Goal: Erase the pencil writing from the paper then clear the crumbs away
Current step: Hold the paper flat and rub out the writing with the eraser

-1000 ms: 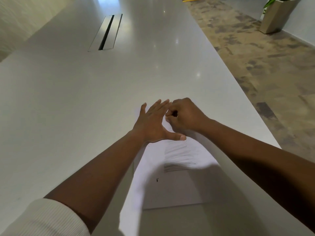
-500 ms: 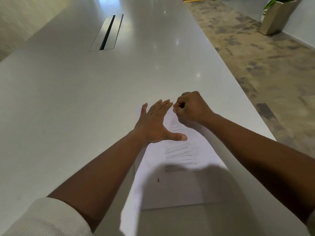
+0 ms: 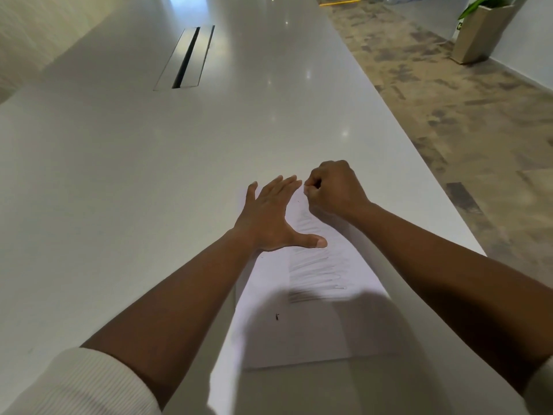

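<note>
A white sheet of paper (image 3: pixel 314 333) lies on the white table (image 3: pixel 119 175) in front of me. Faint grey pencil writing (image 3: pixel 317 271) runs across its middle. My left hand (image 3: pixel 269 217) rests flat on the sheet's far left part, fingers straight and thumb spread. My right hand (image 3: pixel 335 190) is curled at the sheet's far end, right beside my left fingertips, and pinches a small dark eraser (image 3: pixel 318 184) that is mostly hidden by the fingers. A dark crumb (image 3: pixel 276 316) lies on the near half of the paper.
A metal cable slot (image 3: pixel 187 56) is set into the table far ahead on the left. The table's right edge (image 3: pixel 419 151) runs close to the paper, with patterned carpet beyond it. A planter (image 3: pixel 481 28) stands at the far right.
My right hand has moved away from me along the paper, from near my left thumb to the sheet's far end. More pencil writing now shows. My left hand has stayed put.
</note>
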A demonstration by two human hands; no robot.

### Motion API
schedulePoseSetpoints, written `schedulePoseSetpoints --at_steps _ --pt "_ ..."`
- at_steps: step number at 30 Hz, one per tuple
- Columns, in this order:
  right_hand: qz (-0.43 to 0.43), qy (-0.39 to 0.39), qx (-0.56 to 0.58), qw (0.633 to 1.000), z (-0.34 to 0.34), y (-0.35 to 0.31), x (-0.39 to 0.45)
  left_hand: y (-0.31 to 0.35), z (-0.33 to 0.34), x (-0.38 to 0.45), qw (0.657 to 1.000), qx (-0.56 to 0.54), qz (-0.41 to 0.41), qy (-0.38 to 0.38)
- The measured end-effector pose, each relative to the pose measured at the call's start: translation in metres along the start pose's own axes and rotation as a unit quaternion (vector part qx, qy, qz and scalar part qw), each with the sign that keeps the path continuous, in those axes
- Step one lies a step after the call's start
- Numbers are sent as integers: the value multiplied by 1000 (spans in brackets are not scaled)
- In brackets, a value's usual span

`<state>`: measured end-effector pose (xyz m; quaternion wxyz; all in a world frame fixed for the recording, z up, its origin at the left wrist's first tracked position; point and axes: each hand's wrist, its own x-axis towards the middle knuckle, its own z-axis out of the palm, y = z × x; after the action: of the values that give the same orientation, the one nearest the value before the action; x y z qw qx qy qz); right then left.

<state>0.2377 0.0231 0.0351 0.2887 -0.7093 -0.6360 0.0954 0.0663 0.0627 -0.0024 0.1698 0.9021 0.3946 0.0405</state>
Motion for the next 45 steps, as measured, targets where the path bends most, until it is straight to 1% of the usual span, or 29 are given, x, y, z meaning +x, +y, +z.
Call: schedulePoseSetpoints --at_steps 4,5,6,9,11,14,16,17,18,20,22,24,26,28,29,31,33,35,37,39,41,43,45 --pt "-47 -49 57 996 4 -4 -9 0 0 0 1000 2 2 1" --pt "-46 -55 63 995 2 -3 -9 0 0 0 1000 1 1 0" --pt "-35 -52 65 996 1 -2 -6 0 0 0 1000 1 0 -1" --pt "9 -8 35 999 1 3 3 1 0 0 1000 6 -1 -3" --pt "2 -4 26 1000 3 0 5 0 -1 0 1000 7 0 -2" --pt "-39 -63 63 995 3 -6 -1 1 0 1 1000 -1 5 2" --pt "-44 -115 66 990 -3 -4 -1 2 -1 0 1000 -3 2 0" --pt "-38 -126 58 990 -7 -2 2 2 -1 -1 1000 -1 0 -3" --pt "-30 -123 48 991 -10 0 5 2 -1 -1 1000 1 -2 -6" --pt "-13 -89 24 996 -15 5 11 1 -1 -1 1000 7 -3 -8" --pt "-14 -64 -3 998 -17 6 10 1 -1 -1 1000 10 -2 -8" --pt "-49 -74 -26 996 -15 2 5 1 -1 0 1000 11 0 -7" --pt "-87 -106 -6 990 -13 -2 -4 1 -2 0 1000 12 0 -8" --pt "-94 -133 26 986 -12 -4 -11 1 -2 0 1000 14 2 -10" --pt "-84 -134 37 987 -12 -3 -11 1 -2 0 1000 15 3 -11" --pt "-66 -108 36 991 -11 0 -6 1 -3 0 1000 14 1 -14" --pt "-49 -71 9 996 -10 3 0 2 -3 -1 1000 14 -1 -17" --pt "-42 -51 -4 998 -11 5 2 2 -3 -1 1000 14 -2 -20" --pt "-67 -61 -12 996 -11 5 0 2 -3 -1 1000 14 1 -22" --pt "-107 -90 -8 990 -13 4 -7 2 -4 0 1000 17 5 -23" --pt "-126 -116 4 985 -16 5 -11 2 -4 0 1000 17 7 -25" --pt "-120 -107 -1 987 -18 8 -8 1 -5 0 999 18 6 -27" --pt "-96 -77 -20 992 -19 12 -4 2 -5 0 999 18 4 -29"
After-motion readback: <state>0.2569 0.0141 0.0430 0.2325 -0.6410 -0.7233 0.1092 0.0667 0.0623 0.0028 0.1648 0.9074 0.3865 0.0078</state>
